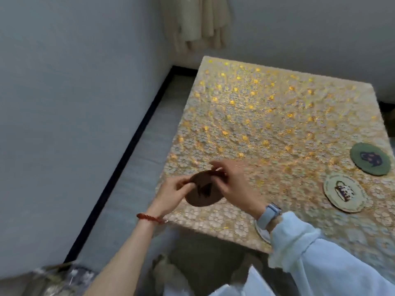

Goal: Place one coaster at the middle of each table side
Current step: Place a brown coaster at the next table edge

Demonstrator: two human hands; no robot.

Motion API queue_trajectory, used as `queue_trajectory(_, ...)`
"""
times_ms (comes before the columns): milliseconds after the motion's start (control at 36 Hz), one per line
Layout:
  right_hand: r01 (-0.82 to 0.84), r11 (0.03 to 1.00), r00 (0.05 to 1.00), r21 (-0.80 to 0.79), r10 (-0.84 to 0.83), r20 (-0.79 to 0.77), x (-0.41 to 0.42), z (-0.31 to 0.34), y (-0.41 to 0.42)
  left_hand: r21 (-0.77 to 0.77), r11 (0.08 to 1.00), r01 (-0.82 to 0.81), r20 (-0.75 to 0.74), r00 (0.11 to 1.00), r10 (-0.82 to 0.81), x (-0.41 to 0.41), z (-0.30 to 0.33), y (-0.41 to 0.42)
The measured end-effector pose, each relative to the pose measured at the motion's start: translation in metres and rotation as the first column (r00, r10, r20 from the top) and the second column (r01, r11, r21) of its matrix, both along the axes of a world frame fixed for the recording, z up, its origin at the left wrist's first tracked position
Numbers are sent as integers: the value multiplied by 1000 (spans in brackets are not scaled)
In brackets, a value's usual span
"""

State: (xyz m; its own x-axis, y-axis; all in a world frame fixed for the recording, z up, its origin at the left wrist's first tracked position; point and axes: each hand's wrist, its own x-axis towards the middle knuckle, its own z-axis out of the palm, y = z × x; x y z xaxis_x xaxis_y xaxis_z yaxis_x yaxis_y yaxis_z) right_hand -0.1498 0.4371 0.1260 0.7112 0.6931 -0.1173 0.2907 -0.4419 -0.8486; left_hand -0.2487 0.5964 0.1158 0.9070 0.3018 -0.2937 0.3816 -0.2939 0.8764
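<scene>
A round brown coaster [204, 193] is held just above the near left corner of the table [267, 116], which wears a gold and white flower-patterned cloth. My left hand [174, 192] pinches its left edge and my right hand [232, 184] grips its far right edge. A green coaster [370, 159] lies near the table's right side. A cream coaster [344, 192] with a dark picture lies just in front of it. A white round edge [261, 231], perhaps another coaster, peeks from under my right wrist at the near edge.
A pale wall [64, 103] with a dark skirting strip [128, 150] runs along the left, with a narrow band of grey floor [136, 178] between it and the table. Cream fabric [198, 22] hangs at the far corner. Blurred clutter [57, 278] lies at the lower left.
</scene>
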Motion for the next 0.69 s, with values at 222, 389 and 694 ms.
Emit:
queue_trajectory(222, 275, 961, 672, -9, -199, -713, -102, -28, 139, -261, 879, -399, -96, 917, 388, -125, -10, 155)
queue_trajectory(389, 324, 946, 662, -3, -229, -714, -154, -26, 238, -359, 799, -483, -203, 876, 438, -180, -13, 233)
queue_trajectory(694, 173, 970, 953, -171, -209, -221, -105, -16, 318, 34, 930, -365, -266, 894, 361, -142, -47, 319)
